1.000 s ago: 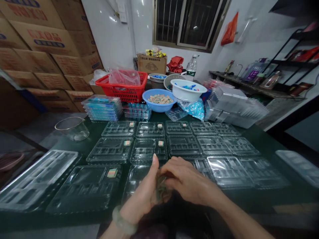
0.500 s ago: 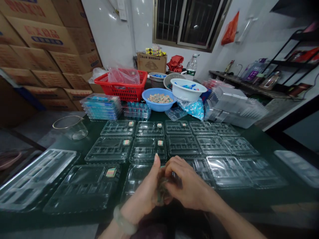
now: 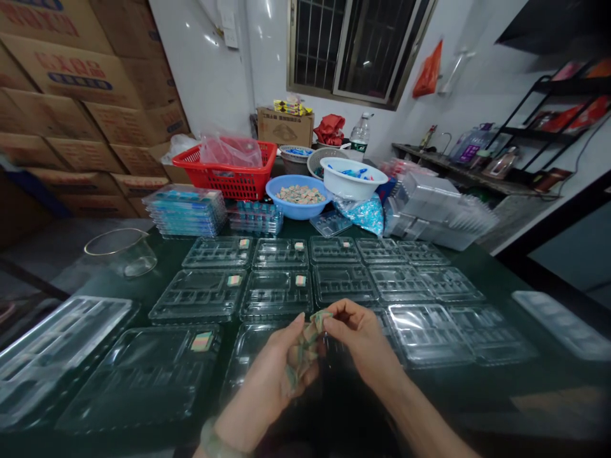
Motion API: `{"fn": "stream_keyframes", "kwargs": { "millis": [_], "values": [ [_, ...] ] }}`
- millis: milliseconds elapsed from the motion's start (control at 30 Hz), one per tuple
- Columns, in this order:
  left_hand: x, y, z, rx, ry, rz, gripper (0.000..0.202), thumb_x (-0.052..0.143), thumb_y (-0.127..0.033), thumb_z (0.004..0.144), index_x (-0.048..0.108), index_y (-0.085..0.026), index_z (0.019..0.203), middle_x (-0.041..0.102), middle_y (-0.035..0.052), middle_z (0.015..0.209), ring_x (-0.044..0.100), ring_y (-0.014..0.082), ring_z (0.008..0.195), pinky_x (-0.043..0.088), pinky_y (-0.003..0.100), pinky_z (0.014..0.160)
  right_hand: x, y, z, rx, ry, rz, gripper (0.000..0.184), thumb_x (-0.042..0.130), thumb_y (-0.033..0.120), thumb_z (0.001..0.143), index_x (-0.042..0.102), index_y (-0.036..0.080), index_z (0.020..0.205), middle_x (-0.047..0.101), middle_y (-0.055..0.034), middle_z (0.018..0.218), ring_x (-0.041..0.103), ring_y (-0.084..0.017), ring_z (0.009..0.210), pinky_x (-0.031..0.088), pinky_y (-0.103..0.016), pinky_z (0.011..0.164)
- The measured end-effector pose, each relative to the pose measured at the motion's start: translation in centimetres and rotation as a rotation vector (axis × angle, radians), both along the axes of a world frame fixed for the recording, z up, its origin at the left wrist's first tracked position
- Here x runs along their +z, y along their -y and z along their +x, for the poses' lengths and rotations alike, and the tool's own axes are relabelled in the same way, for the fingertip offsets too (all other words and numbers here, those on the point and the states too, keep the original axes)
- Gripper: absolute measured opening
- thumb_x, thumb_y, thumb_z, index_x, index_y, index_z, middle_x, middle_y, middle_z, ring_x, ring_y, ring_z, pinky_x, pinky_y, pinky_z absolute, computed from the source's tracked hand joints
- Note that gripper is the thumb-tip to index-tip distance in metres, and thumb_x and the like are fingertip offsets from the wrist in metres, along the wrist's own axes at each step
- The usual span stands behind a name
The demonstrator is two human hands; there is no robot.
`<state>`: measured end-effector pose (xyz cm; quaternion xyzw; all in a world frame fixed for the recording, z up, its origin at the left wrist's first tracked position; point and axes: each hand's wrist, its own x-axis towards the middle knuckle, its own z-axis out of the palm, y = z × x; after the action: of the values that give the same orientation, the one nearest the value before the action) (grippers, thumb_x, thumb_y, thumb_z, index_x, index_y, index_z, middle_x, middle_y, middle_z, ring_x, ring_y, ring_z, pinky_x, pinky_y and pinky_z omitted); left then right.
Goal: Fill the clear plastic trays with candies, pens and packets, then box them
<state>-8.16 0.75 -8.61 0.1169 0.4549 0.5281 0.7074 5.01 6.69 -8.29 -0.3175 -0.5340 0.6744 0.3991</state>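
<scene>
The left hand (image 3: pixel 270 381) is cupped above the near edge of the counter (image 3: pixel 482 273), its fingers curled around a handful of pastel pieces (image 3: pixel 296 359). The right hand (image 3: pixel 365 337) meets it from the right. Its thumb and forefinger are pinched narrow on a single piece (image 3: pixel 319 316) at the top of the handful. Both hands hover over the near row of clear trays (image 3: pixel 198 296), which lie in rows across the counter. Several trays toward the left edge hold one pastel piece each. Near the far edge stand a blue bowl (image 3: pixel 298 198) of similar pieces, a red basket (image 3: pixel 233 175) and a white bowl (image 3: pixel 353 179).
</scene>
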Motion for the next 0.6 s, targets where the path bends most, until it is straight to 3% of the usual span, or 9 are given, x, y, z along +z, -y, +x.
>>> {"fn": "stream_keyframes", "kwargs": {
  "millis": [67,233,467,600],
  "values": [
    [0.0,-0.1,-0.1,0.025,0.017,-0.024,0.038,0.057,-0.048,0.072,0.063,-0.013,0.085,0.061,0.0071,0.069,0.052,0.0090,0.046,0.031,0.015,0.034,-0.3,-0.2,0.1,-0.025,-0.047,-0.046,0.015,0.066,0.026,0.072,0.056,0.015,0.075,0.059,-0.0004,0.073,0.054,-0.012,0.069,0.041,-0.024,0.066],
    [-0.1,-0.2,-0.2,0.029,0.017,0.052,0.040,0.053,-0.050,0.075,0.060,-0.016,0.094,0.060,0.0052,0.073,0.048,0.0077,0.042,0.021,0.015,0.032,-1.0,-0.3,0.2,-0.023,-0.061,-0.108,0.017,0.069,0.027,0.069,0.058,0.015,0.074,0.058,-0.0004,0.071,0.050,-0.011,0.064,0.039,-0.023,0.063],
    [0.7,0.0,0.1,0.069,-0.217,0.150,0.024,0.061,-0.038,0.072,0.054,-0.015,0.076,0.049,-0.0012,0.063,0.039,0.0042,0.039,0.013,0.017,0.035,-1.5,0.0,-0.2,-0.023,-0.074,-0.077,0.016,0.068,0.026,0.071,0.059,0.015,0.078,0.060,-0.0017,0.075,0.052,-0.012,0.067,0.041,-0.024,0.066],
    [0.5,0.3,0.1,0.086,-0.222,0.212,0.021,0.063,-0.034,0.071,0.055,-0.015,0.073,0.037,-0.0052,0.051,0.034,0.0044,0.039,0.015,0.017,0.037,-1.0,0.7,-0.2,-0.032,0.019,0.061,0.014,0.066,0.024,0.074,0.059,0.017,0.083,0.060,-0.0019,0.082,0.054,-0.013,0.075,0.042,-0.025,0.069]
  ]
}}
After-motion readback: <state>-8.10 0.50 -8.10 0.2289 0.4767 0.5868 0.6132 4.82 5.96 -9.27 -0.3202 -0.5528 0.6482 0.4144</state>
